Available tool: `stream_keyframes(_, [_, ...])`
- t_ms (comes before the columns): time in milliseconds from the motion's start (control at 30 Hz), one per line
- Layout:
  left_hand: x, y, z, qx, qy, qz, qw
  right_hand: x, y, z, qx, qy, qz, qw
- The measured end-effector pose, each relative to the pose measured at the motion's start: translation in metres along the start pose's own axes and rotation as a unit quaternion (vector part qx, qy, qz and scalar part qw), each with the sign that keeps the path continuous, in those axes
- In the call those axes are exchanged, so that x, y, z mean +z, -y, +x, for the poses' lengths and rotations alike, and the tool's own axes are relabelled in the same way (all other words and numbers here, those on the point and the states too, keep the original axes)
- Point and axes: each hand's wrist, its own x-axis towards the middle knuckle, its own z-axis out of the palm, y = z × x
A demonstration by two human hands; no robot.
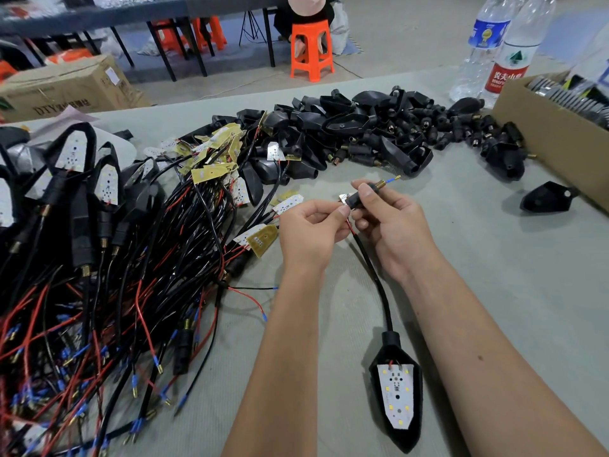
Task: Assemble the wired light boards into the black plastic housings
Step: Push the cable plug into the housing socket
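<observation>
Two clear plastic water bottles stand at the far right of the grey table. On the floor beyond it are an orange plastic stool and, far left, a printed cardboard carton.

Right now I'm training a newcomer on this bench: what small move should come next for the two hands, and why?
Probably keep feeding the wire: the right hand pinches a small black connector piece with a blue wire tip poking out its brass end, while the left hand pinches the cable below. The housing with its board already lies assembled, so pull the slack through.
</observation>
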Motion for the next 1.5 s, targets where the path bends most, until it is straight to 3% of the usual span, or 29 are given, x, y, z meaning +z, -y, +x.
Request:
stream_keyframes(200, [-0.004, -0.004, 0.001, -0.043, 0.048, -0.018, 0.998, 0.001, 0.0, 0.0, -0.008, -0.023, 0.01, 1.0])
stream_keyframes(600, [-0.007, -0.004, 0.001, 0.001, 0.017, -0.039, 0.999, -0.001, 0.007, 0.0, 0.027, 0.021, -0.039, 0.999])
stream_keyframes(900, [-0.015, -0.012, -0.002, -0.033, 0.136, 0.037, 0.989, -0.006, 0.01, 0.004, 0.014, -0.033, 0.039, 0.999])
stream_keyframes(1100, [-0.012, -0.01, 0.002, -0.045, 0.085, 0.032, 0.995, -0.003, 0.013, 0.002, 0.025, -0.037, -0.009, 0.999])
stream_keyframes(1267, [-0.014, -0.005, 0.007, -0.017, 0.047, 0.033, 0.998, -0.003, 0.01, 0.001, -0.032, -0.114, -0.097, 0.988])
stream_keyframes(1500, [-0.016, -0.007, 0.003, -0.046, 0.116, 0.048, 0.991, -0.007, 0.013, 0.002, -0.132, -0.215, -0.159, 0.954])
